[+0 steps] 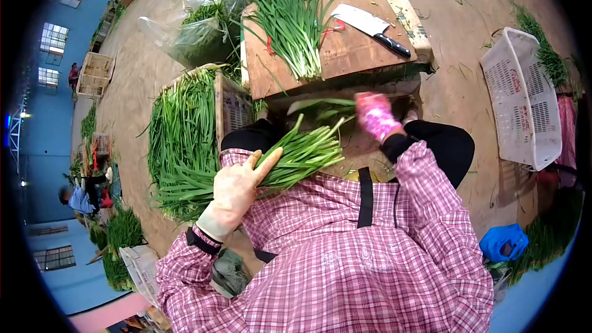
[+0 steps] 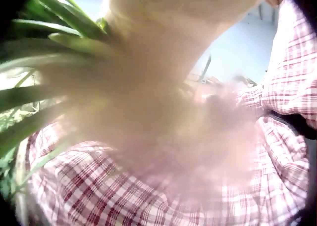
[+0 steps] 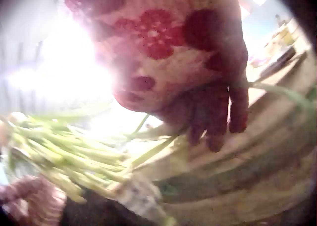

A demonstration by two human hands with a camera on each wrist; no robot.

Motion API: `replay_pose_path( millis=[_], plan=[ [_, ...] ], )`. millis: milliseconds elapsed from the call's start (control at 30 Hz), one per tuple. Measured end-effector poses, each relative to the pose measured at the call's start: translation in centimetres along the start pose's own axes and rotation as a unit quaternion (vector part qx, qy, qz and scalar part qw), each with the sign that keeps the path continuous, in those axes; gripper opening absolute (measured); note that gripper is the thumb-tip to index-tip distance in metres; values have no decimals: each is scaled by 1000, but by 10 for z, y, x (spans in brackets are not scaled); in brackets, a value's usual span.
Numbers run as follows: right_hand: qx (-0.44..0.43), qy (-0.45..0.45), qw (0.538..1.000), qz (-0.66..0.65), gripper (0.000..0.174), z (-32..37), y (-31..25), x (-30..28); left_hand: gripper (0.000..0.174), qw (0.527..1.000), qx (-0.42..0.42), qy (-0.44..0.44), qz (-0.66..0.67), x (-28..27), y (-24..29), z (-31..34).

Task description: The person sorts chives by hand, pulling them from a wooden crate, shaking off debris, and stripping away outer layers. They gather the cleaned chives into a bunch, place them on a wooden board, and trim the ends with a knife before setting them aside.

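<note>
My left hand [image 1: 233,192], in a pale rubber glove, grips a bunch of garlic chives [image 1: 308,155] across my lap, its pale stem ends to the right. A wrist and plaid cloth fill much of the blurred left wrist view. My right hand [image 1: 375,115], in a pink flowered glove, is right of the stem ends and blurred. Its fingers [image 3: 215,119] curl down around a few loose green leaves [image 1: 327,103] that trail to the left. In the right wrist view the bunch's stems [image 3: 74,154] show below left of that hand.
Ahead, a wooden board [image 1: 351,55] bears a tied chive bunch [image 1: 293,28] and a cleaver [image 1: 370,26]. A crate heaped with chives [image 1: 185,129] stands at my left, near a clear plastic bag [image 1: 203,31]. To the right are a white crate [image 1: 524,98] and a blue bag [image 1: 504,243].
</note>
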State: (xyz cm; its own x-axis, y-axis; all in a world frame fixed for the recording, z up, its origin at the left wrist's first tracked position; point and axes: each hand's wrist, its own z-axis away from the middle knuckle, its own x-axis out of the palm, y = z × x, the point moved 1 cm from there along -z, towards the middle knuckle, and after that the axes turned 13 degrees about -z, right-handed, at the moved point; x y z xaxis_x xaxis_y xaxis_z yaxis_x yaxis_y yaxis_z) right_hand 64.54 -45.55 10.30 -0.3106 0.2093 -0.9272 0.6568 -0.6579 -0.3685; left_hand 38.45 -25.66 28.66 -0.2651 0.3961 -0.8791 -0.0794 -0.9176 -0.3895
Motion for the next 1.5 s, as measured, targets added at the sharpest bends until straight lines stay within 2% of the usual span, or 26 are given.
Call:
replay_pose_path(
  millis=[33,67,133,200,333,367,433,533,600,667,733,767,800,867,933,1000,1033,1067,1133,1233,1267,1300,1333,1400,1467,1500],
  plan=[
    [123,-125,983,47,17,-14,29,7,88,1000,-2,-5,-5,-1,-1,3],
    [200,-110,970,85,28,-6,42,5,87,1000,-5,-8,-11,-3,-4,4],
    [33,23,999,-29,37,14,26,-17,87,1000,-10,-1,-21,-3,-4,2],
    [1,-100,940,-325,48,3,-16,-41,86,1000,-2,-2,-30,-2,-1,1],
    [-272,-69,894,-349,38,1,-66,-25,84,999,12,9,-34,-2,5,-7],
    [-315,-105,849,-411,24,-6,-69,-21,84,999,16,13,-31,-3,6,-7],
    [-231,-85,952,-184,19,-8,-62,-16,84,999,20,7,-28,-2,5,-6],
    [11,-82,995,48,12,-16,-8,-13,85,999,3,-37,-36,-2,2,-3],
    [33,26,985,-167,22,13,19,-25,87,998,-13,-34,-42,1,0,-6],
    [24,-137,867,-479,41,26,12,-32,88,999,-25,-8,-28,2,1,-6],
    [-6,-158,826,-542,41,38,-19,-43,91,998,-6,31,-49,6,1,-12],
    [47,-198,829,-521,41,37,-30,-51,91,998,-1,36,-51,5,3,-15],
    [39,-155,853,-496,29,36,-32,-41,91,998,3,40,-53,5,4,-16],
    [-30,12,970,-242,19,24,12,18,92,998,0,27,-49,2,1,-13],
    [87,32,994,60,9,4,49,-1,91,999,-1,-1,-49,-5,-2,-11],
    [-35,175,983,-51,8,17,7,-46,88,998,-9,-45,-47,-13,0,-12],
    [-121,136,978,-98,9,18,-21,-59,89,999,1,-31,-41,-12,2,-10],
    [-158,7,981,-114,13,14,-51,-76,89,999,7,-12,-36,-11,3,-13],
    [-303,-25,932,-196,13,10,-70,-50,89,999,18,7,-29,-12,3,-17],
    [-240,-22,963,-117,12,8,-76,-38,91,999,27,-14,-21,-16,5,-15],
    [-205,6,979,-6,10,1,-66,-29,91,1000,20,-14,-18,-14,4,-14],
    [-100,-16,992,71,4,-7,-47,-26,91,1000,13,-13,-15,-11,4,-12],
    [-51,54,995,72,5,-6,-16,-14,92,1000,8,-12,-11,-7,3,-10],
    [101,0,984,143,6,-2,30,-19,93,999,8,-8,-35,1,-1,-9],
    [-60,119,989,66,7,17,21,-28,93,999,-2,-18,-50,3,0,-11],
    [-60,70,993,-72,10,20,5,-17,95,999,-7,-8,-41,4,1,-13]
  ],
)
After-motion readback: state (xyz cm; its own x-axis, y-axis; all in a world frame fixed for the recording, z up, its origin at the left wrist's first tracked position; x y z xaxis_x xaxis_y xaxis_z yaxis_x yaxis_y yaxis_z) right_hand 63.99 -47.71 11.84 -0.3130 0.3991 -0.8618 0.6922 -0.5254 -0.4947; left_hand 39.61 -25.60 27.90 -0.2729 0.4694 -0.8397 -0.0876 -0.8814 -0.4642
